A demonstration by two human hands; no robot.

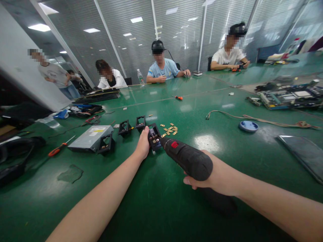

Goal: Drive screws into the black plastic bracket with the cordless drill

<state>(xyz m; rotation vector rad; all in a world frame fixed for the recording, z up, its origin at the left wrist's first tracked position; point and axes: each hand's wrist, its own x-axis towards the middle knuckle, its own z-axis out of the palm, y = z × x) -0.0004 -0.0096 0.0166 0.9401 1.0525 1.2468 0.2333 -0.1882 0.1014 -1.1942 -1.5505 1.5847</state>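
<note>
My left hand (143, 144) is closed on the left side of a small black plastic housing (154, 137) with metal contacts inside. In my right hand (214, 178) is a black cordless drill (189, 159) with a red switch on top; its front end points at the housing's right side. Whether the bit touches a contact or screw is hidden by the drill body. Just beyond lie several small brass plates (171, 129), scattered on the green table (161, 195). Left of the housing stand similar black frames, one (140, 121) behind my hand and another (124, 127) farther left.
At the left are a silver disc drive (91, 138), a black frame (106, 144) against it and an orange screwdriver (60, 148). Rightward lie a blue round lid (248, 126), a cable (234, 116), a tablet-like panel (302, 154) and circuit boards (290, 95). People sit across the table.
</note>
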